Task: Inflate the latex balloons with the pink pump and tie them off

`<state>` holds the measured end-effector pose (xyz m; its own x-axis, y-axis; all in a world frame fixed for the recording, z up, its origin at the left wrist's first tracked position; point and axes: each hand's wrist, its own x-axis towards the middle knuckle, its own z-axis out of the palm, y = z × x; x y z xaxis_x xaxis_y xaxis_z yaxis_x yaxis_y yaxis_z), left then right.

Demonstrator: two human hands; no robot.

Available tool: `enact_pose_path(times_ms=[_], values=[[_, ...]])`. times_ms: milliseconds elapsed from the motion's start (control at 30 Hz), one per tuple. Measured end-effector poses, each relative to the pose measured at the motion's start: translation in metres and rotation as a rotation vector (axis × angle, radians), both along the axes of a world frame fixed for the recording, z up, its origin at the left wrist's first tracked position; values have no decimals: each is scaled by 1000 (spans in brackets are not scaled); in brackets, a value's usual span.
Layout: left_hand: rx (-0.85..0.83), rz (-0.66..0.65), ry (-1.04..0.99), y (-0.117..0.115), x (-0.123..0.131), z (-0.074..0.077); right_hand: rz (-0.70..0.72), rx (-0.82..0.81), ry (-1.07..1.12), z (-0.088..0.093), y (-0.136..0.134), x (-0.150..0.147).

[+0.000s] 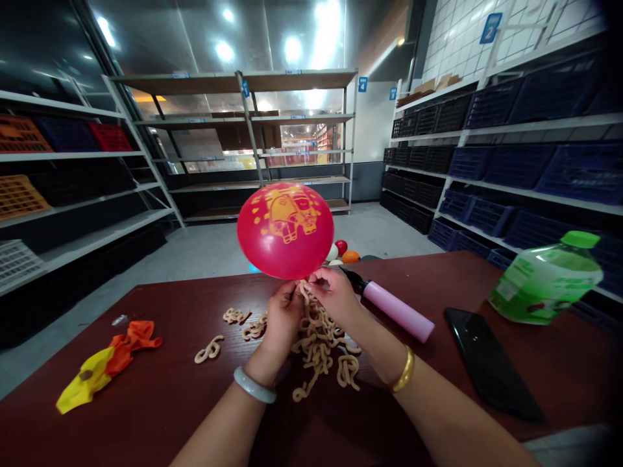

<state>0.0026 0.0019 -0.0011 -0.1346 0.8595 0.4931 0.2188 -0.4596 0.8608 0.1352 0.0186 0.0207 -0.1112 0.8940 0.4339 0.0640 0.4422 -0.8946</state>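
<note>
An inflated red balloon (285, 230) with a yellow print hangs just above a dark red table (160, 415). My left hand (283, 318) is closed, pinching the balloon's neck from below. My right hand (335, 293) is closed too, its fingers pinching at the neck and at a beige rubber band from the pile. A heap of beige rubber bands (318, 344) lies under both hands. A pink hand pump (396, 310) lies just right of my right hand.
Flat orange and yellow balloons (109, 363) lie at the table's left. A black phone (489, 363) and a green bottle (548, 279) sit at the right. Several inflated balloons (343, 251) lie on the floor beyond. Shelving racks with crates line both sides.
</note>
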Motion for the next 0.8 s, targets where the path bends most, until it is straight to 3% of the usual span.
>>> enact_pose_path(times_ms=[200, 367, 600, 800], values=[[-131, -89, -215, 2, 5, -5, 172, -331, 342, 2, -4, -2], [-125, -59, -144, 0, 7, -4, 171, -424, 487, 5, -1, 2], [-57, -15, -98, -1, 6, -1, 169, -405, 300, 0, 3, 4], [-211, -182, -226, 1, 10, -8, 26, -200, 138, -16, 20, 8]])
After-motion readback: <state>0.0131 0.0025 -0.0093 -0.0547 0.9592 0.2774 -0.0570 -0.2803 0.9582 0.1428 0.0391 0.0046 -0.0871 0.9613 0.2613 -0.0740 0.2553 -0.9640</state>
